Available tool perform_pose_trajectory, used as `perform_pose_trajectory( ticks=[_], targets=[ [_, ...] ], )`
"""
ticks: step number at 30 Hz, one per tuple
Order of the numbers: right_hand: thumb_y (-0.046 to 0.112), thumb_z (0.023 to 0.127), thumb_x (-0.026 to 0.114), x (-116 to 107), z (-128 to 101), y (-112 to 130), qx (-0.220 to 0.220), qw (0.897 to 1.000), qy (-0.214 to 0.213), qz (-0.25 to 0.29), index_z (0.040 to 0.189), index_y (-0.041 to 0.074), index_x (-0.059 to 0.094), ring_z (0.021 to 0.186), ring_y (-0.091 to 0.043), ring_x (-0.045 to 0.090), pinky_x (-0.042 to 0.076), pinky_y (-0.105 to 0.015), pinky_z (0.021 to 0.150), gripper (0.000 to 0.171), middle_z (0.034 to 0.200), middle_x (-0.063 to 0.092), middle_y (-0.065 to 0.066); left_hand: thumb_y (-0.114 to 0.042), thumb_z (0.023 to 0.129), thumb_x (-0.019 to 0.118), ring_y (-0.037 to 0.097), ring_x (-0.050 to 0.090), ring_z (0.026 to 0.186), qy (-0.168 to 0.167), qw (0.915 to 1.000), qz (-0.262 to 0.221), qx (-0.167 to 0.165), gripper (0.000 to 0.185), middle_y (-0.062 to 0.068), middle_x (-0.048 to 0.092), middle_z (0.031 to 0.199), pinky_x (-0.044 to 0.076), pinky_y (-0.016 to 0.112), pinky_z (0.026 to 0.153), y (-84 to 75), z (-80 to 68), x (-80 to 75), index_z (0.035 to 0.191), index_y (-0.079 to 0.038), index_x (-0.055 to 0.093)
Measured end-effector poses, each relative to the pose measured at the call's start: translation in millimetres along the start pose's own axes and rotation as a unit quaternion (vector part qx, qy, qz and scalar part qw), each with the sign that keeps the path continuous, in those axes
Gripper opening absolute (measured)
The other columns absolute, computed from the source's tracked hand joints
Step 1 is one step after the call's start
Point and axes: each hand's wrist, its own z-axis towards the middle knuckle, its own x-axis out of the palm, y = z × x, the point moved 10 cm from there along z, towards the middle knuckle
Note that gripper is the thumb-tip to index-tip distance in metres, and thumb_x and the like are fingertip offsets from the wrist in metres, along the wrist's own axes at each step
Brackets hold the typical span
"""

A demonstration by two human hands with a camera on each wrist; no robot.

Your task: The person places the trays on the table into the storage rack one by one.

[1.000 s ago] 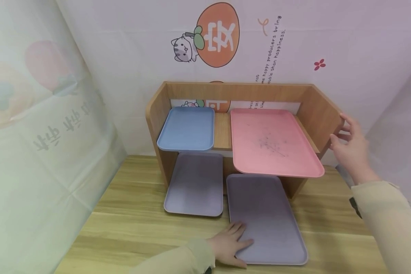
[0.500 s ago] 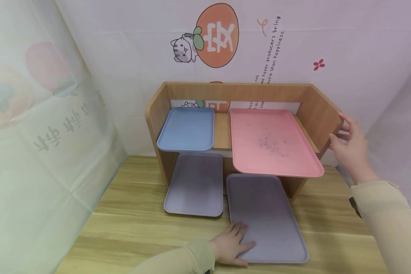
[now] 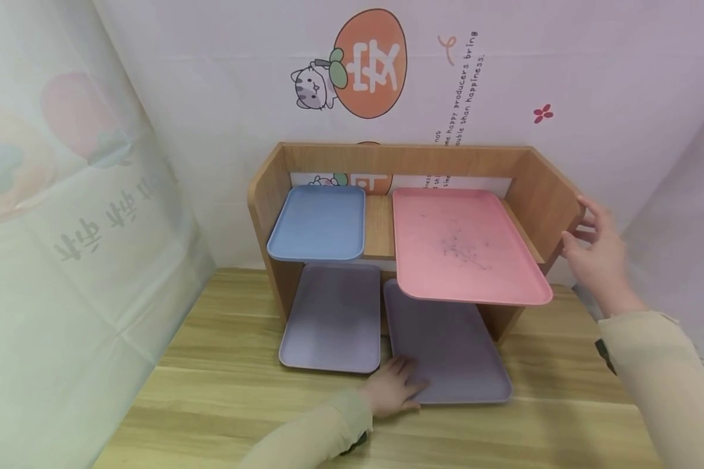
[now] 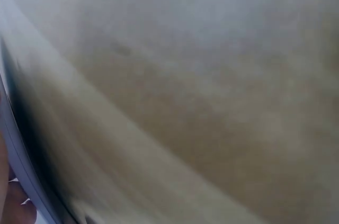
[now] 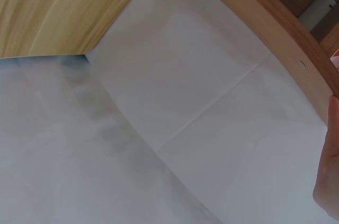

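Fingers of my left hand (image 3: 390, 391) lie extended over the front left corner of a purple-grey tray (image 3: 452, 358). This tray sits on the tabletop, its back part under the right side of a wooden desk shelf (image 3: 407, 159). With fingers and thumb, my right hand (image 3: 601, 260) holds the front edge of the shelf's right side panel (image 5: 254, 17). A pink tray (image 3: 469, 251) and a blue tray (image 3: 319, 221) rest on the upper board, the pink one overhanging its front. Another purple-grey tray (image 3: 334, 319) stands at the lower left. The left wrist view is blurred.
The shelf stands at the back of a wood-grain table (image 3: 211, 391). Behind it hangs a printed white cloth (image 3: 229, 78), and a pale cloth (image 3: 64, 312) closes off the left side. A narrow gap separates the two lower trays.
My left hand and the lower right tray have moved back together, so more of the tray is under the shelf. My right hand keeps its hold on the side panel.
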Motion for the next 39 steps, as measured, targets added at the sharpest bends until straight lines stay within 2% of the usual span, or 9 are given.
perform_pose_trajectory(
  ticks=[5,11,19,24,29,31,35,38,39],
  targets=[
    [0.013,0.097,0.045,-1,0,1,-0.004,1.000,-0.003,-0.001,0.149,0.043,0.014,0.120,-0.049,0.041,0.038,0.004,0.055,0.067,0.142,0.032,-0.029,-0.057,0.096,0.030,0.023,0.042,0.133,0.015,0.9998,0.009,-0.012,0.052,0.006,0.045,0.144,0.034,0.035,0.112,7.5,3.6,-2.6,0.142,-0.038,0.040],
    [0.014,0.097,0.044,0,0,2,-0.003,1.000,-0.001,-0.002,0.148,0.044,0.013,0.121,-0.049,0.040,0.037,0.004,0.055,0.067,0.143,0.032,-0.030,-0.055,0.095,0.035,0.023,0.045,0.130,-0.009,0.9986,0.041,-0.033,0.044,0.003,0.050,0.139,0.039,0.037,0.108,19.3,8.0,-1.6,0.136,-0.042,0.046],
    [0.012,0.097,0.044,1,-1,2,-0.001,1.000,0.000,0.000,0.150,0.039,0.014,0.121,-0.050,0.041,0.037,0.004,0.054,0.067,0.142,0.032,-0.030,-0.055,0.096,0.032,0.022,0.042,0.133,0.038,0.9964,0.031,-0.070,0.046,0.003,0.047,0.142,0.038,0.040,0.107,33.9,12.2,3.7,0.140,-0.045,0.039],
    [0.010,0.097,0.044,2,0,2,0.002,1.000,-0.003,0.006,0.152,0.033,0.015,0.121,-0.050,0.041,0.038,0.004,0.054,0.066,0.141,0.033,-0.030,-0.056,0.095,0.032,0.023,0.044,0.131,0.024,0.9957,0.044,-0.078,0.046,0.005,0.048,0.141,0.040,0.040,0.105,33.4,13.1,-0.5,0.140,-0.044,0.040],
    [0.009,0.096,0.045,2,-1,3,-0.002,1.000,-0.004,0.007,0.151,0.034,0.015,0.118,-0.047,0.042,0.039,0.003,0.055,0.068,0.140,0.034,-0.030,-0.052,0.097,0.036,0.026,0.040,0.134,0.031,0.9950,-0.028,-0.091,0.046,0.006,0.045,0.144,0.038,0.042,0.108,37.4,12.3,3.2,0.141,-0.040,0.040],
    [0.008,0.095,0.046,1,-3,3,-0.013,1.000,-0.006,0.010,0.151,0.033,0.015,0.111,-0.036,0.049,0.041,0.002,0.056,0.069,0.137,0.036,-0.030,-0.049,0.098,0.037,0.029,0.037,0.136,0.034,0.9898,-0.089,-0.106,0.046,0.009,0.043,0.145,0.034,0.044,0.111,45.8,6.2,-1.2,0.142,-0.036,0.040],
    [0.009,0.094,0.050,-1,-14,-1,-0.038,0.999,0.005,0.029,0.152,0.031,0.015,0.093,0.001,0.046,0.045,-0.001,0.060,0.071,0.125,0.041,-0.021,-0.041,0.099,0.042,0.036,0.033,0.137,0.014,0.9651,-0.208,-0.158,0.047,0.019,0.038,0.147,0.030,0.047,0.114,77.4,-23.7,-31.9,0.143,-0.025,0.042],
    [0.014,0.095,0.052,0,-32,-10,-0.054,0.998,0.021,0.007,0.152,0.022,0.017,0.086,0.018,0.038,0.043,0.000,0.063,0.067,0.122,0.044,-0.022,-0.038,0.097,0.049,0.041,0.033,0.136,-0.032,0.9547,-0.217,-0.201,0.049,0.025,0.037,0.146,0.030,0.053,0.112,108.5,-58.7,-64.1,0.141,-0.018,0.044],
    [0.016,0.096,0.051,1,-40,-14,-0.057,0.998,0.030,-0.009,0.152,0.017,0.018,0.088,0.013,0.045,0.042,-0.001,0.063,0.065,0.124,0.045,-0.024,-0.038,0.096,0.051,0.043,0.033,0.135,-0.051,0.9534,-0.203,-0.218,0.050,0.026,0.038,0.145,0.031,0.055,0.111,118.9,-72.1,-73.5,0.141,-0.018,0.044]
  ],
)
